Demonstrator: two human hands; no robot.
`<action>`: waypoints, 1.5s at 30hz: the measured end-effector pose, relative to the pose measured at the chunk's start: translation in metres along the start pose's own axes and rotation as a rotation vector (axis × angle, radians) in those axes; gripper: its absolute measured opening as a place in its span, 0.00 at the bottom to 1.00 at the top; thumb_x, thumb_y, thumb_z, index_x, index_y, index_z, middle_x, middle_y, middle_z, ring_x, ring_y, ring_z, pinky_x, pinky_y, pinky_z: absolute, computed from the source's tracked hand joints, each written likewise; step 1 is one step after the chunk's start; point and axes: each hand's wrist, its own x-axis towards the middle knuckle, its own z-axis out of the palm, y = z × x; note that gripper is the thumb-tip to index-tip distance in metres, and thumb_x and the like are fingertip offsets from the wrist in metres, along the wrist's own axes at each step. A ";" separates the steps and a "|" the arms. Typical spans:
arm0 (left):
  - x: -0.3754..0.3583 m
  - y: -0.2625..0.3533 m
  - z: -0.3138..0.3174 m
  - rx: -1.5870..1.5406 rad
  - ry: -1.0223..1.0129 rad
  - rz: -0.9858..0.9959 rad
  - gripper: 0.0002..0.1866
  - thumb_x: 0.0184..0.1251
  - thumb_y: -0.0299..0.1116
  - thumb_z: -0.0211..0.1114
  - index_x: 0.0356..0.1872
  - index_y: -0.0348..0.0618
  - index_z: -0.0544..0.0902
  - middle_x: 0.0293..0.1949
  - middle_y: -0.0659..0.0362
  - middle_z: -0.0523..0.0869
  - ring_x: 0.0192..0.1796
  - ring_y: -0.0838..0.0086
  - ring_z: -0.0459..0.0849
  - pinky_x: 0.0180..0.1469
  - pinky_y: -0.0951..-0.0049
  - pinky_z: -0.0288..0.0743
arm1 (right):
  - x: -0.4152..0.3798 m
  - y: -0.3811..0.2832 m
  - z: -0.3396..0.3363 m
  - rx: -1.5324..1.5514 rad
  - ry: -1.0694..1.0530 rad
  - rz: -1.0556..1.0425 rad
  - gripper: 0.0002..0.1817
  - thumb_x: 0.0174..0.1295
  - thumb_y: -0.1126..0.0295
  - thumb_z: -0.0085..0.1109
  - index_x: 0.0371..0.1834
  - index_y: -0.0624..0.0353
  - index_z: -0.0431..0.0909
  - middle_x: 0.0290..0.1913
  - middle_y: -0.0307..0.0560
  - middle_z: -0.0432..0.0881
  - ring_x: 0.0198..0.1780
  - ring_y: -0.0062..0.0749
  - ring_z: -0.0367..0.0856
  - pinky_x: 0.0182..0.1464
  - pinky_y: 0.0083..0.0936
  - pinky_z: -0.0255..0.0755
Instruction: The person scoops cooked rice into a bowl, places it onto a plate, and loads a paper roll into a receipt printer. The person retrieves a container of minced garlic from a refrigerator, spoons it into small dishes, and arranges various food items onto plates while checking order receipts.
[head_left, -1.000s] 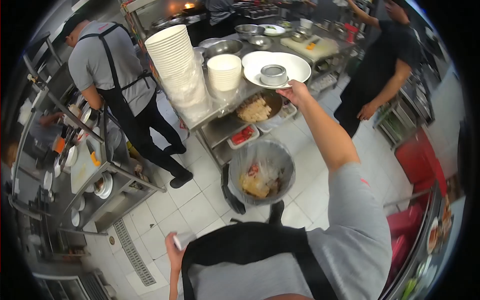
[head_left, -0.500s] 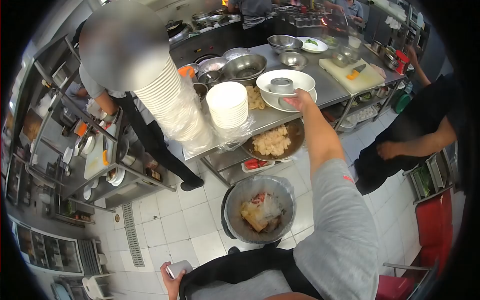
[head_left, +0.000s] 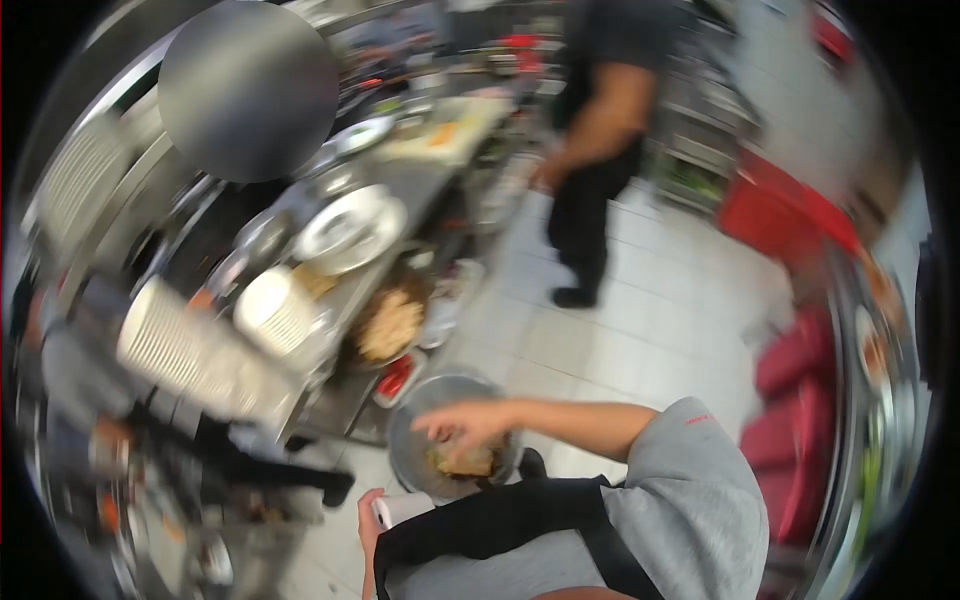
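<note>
Low at the front of my body, my left hand (head_left: 370,520) is closed around a small whitish object (head_left: 402,508). My right hand (head_left: 465,425) is over the lined waste bin (head_left: 405,465), fingers apart and blurred, holding nothing that I can make out. Food scraps (head_left: 465,460) lie inside the bin. On the steel table (head_left: 425,180) stand white plates or bowls (head_left: 345,228), beside a short stack of white bowls (head_left: 275,310) and a long stack of white containers (head_left: 175,340) in plastic wrap.
A co-worker in dark clothes (head_left: 610,130) stands beyond the table's right side. Another person (head_left: 85,375) is at the left. Under the table are a pan of pale food (head_left: 392,322) and a tray with red items (head_left: 397,378). Red containers (head_left: 775,205) stand at the right.
My view has swung to the right and blurred. My right hand has left the white bowl on the table and come down over the bin. My left hand still holds the whitish object.
</note>
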 end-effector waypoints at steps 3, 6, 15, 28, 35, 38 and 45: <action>0.017 0.068 0.049 -0.054 -0.457 0.231 0.39 0.38 0.24 0.73 0.56 0.48 0.64 0.45 0.58 0.72 0.47 0.71 0.74 0.50 0.72 0.70 | -0.080 -0.035 0.107 -0.317 0.362 0.016 0.51 0.46 0.68 0.69 0.72 0.52 0.45 0.56 0.53 0.67 0.58 0.48 0.67 0.59 0.35 0.63; 0.000 0.106 0.101 -0.332 -0.980 0.212 0.44 0.42 0.21 0.68 0.63 0.50 0.55 0.45 0.56 0.71 0.48 0.69 0.75 0.50 0.70 0.72 | -0.141 -0.098 0.180 -0.176 0.854 0.212 0.53 0.45 0.70 0.68 0.72 0.53 0.41 0.55 0.54 0.66 0.55 0.48 0.68 0.55 0.36 0.64; -0.246 0.154 0.211 -0.955 -1.575 -0.499 0.45 0.47 0.65 0.64 0.65 0.57 0.60 0.55 0.56 0.72 0.54 0.60 0.76 0.56 0.50 0.71 | -0.297 -0.286 0.353 -0.401 1.380 0.719 0.48 0.51 0.60 0.65 0.72 0.52 0.44 0.50 0.57 0.74 0.48 0.47 0.77 0.51 0.34 0.69; -0.468 0.103 0.421 -0.623 -1.896 -0.540 0.32 0.55 0.44 0.66 0.58 0.45 0.64 0.45 0.53 0.77 0.47 0.60 0.79 0.39 0.57 0.79 | -0.660 -0.668 0.582 -0.738 2.109 1.776 0.15 0.58 0.77 0.47 0.46 0.54 0.79 0.34 0.42 0.79 0.30 0.22 0.77 0.35 0.20 0.76; -0.577 0.215 0.566 -0.412 -1.689 0.403 0.38 0.37 0.27 0.74 0.55 0.43 0.64 0.45 0.56 0.73 0.48 0.69 0.73 0.52 0.67 0.69 | -0.881 -0.795 0.573 -1.265 2.557 1.323 0.15 0.58 0.73 0.51 0.47 0.63 0.77 0.38 0.43 0.79 0.37 0.25 0.78 0.39 0.22 0.75; -0.626 0.251 0.664 -0.456 -1.582 0.560 0.41 0.37 0.28 0.74 0.56 0.42 0.62 0.47 0.54 0.72 0.50 0.66 0.73 0.53 0.66 0.68 | -0.937 -0.834 0.539 -1.488 2.735 1.448 0.15 0.56 0.70 0.53 0.46 0.61 0.79 0.37 0.43 0.80 0.38 0.26 0.78 0.39 0.22 0.74; -0.709 0.277 0.817 -0.377 -1.559 0.700 0.44 0.36 0.29 0.74 0.59 0.40 0.60 0.51 0.48 0.71 0.53 0.62 0.72 0.56 0.63 0.66 | -1.099 -0.951 0.536 -1.687 2.808 1.492 0.12 0.57 0.75 0.50 0.44 0.67 0.74 0.33 0.47 0.79 0.32 0.29 0.78 0.32 0.21 0.74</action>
